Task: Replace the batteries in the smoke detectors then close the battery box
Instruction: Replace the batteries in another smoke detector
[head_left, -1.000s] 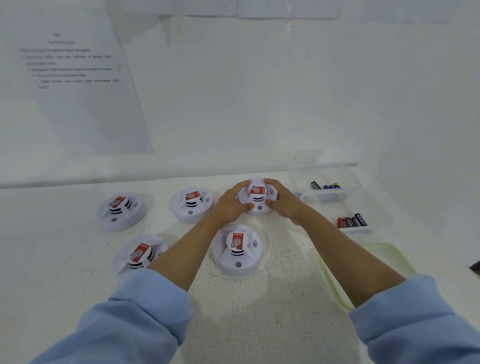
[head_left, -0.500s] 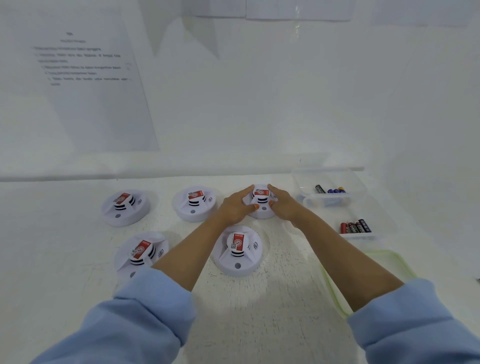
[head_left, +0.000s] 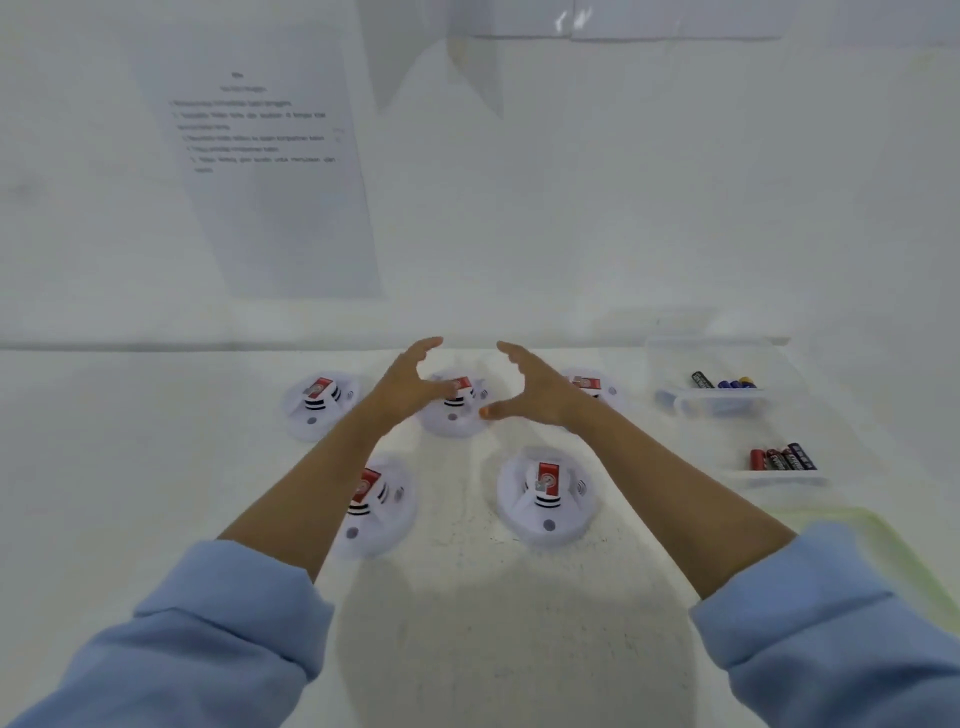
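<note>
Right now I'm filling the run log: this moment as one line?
left hand open, empty; right hand open, empty; both raised by back-middle detector; battery box open; lid on table

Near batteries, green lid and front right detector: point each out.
Near batteries (head_left: 782, 459), head view, middle of row.
Lid (head_left: 893, 545), head view, green rim.
Front right detector (head_left: 548, 493), head view, centre dome.

White smoke detectors (head_left: 548, 499), red labels (head_left: 548, 477)
</note>
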